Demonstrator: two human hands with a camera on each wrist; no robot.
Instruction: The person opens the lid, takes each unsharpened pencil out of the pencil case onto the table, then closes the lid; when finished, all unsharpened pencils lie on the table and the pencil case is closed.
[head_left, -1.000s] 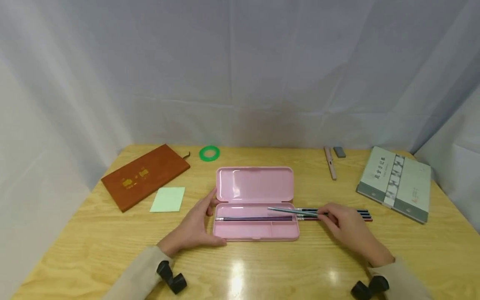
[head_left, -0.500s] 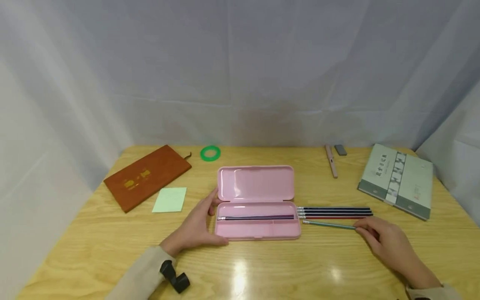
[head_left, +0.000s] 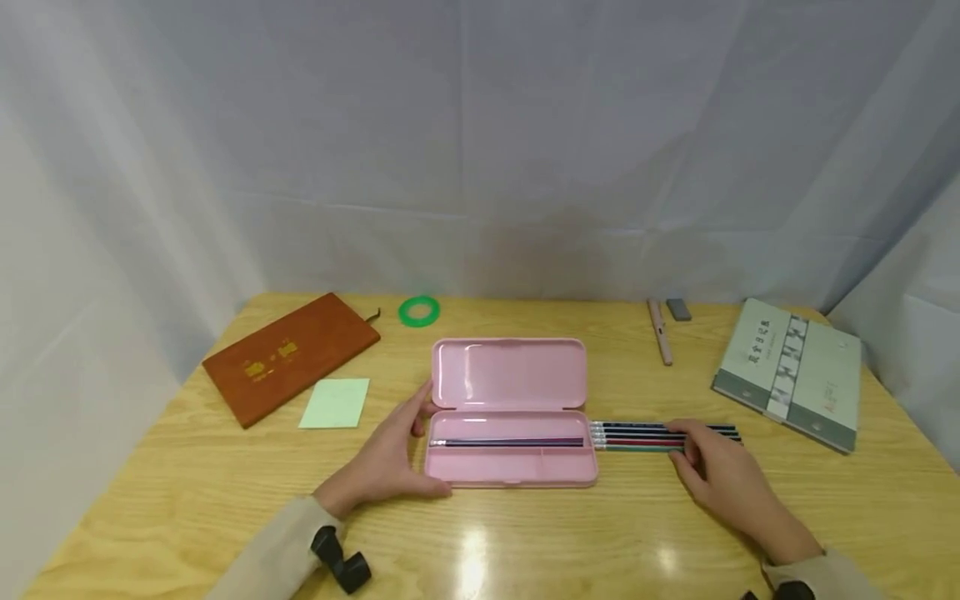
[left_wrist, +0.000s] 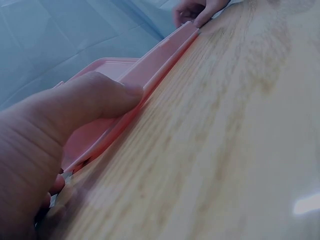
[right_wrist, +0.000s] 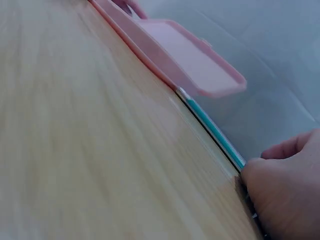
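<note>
An open pink pencil case (head_left: pixel 510 372) lies mid-table with one dark pencil (head_left: pixel 510 442) in its tray. My left hand (head_left: pixel 386 458) grips the case's left end, thumb (left_wrist: pixel 90 95) on the front rim (left_wrist: pixel 160 60). Right of the case, several pencils (head_left: pixel 645 432) lie in a row, a teal pencil (head_left: pixel 637 448) nearest me. My right hand (head_left: pixel 720 475) covers their right ends and pinches the teal pencil (right_wrist: pixel 212 129) between thumb (right_wrist: pixel 270 190) and a finger. The pencils' right ends are hidden under this hand.
A brown notebook (head_left: pixel 288 354), a green sticky note (head_left: pixel 335 402) and a green tape ring (head_left: pixel 419 311) lie at the left. A pink pen (head_left: pixel 660 332), a grey eraser (head_left: pixel 678 309) and a grey-green book (head_left: pixel 791 371) lie at the right. White curtains enclose the table.
The right hand drew the teal pencil off the case, laid it on the table to the right, then slid it against the row. The left hand has stayed on the case.
</note>
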